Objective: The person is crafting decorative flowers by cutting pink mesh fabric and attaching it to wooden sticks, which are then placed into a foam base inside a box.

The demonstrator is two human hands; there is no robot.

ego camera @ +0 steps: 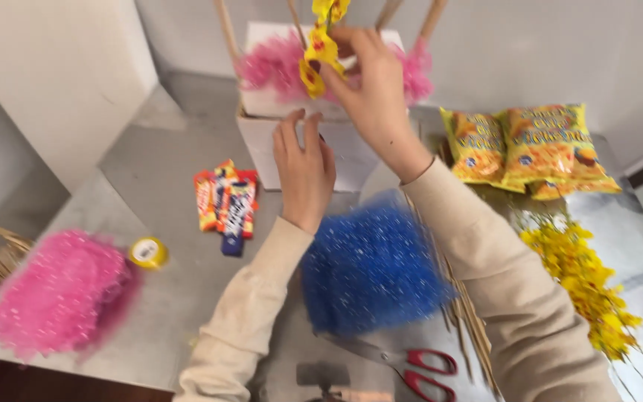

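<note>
White box (292, 141) holds pink shred (269, 63); right hand (370, 89) pinches yellow flower sprig (320, 52); left hand (304, 167) flat, holding nothing.

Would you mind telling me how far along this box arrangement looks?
Done: the white cardboard box already holds pink shredded filler and wooden sticks. In hand: the right hand sets in a yellow flower sprig; the left hand steadies the box. Unused: chocolate bars, yellow snack bags, blue filler.
</note>
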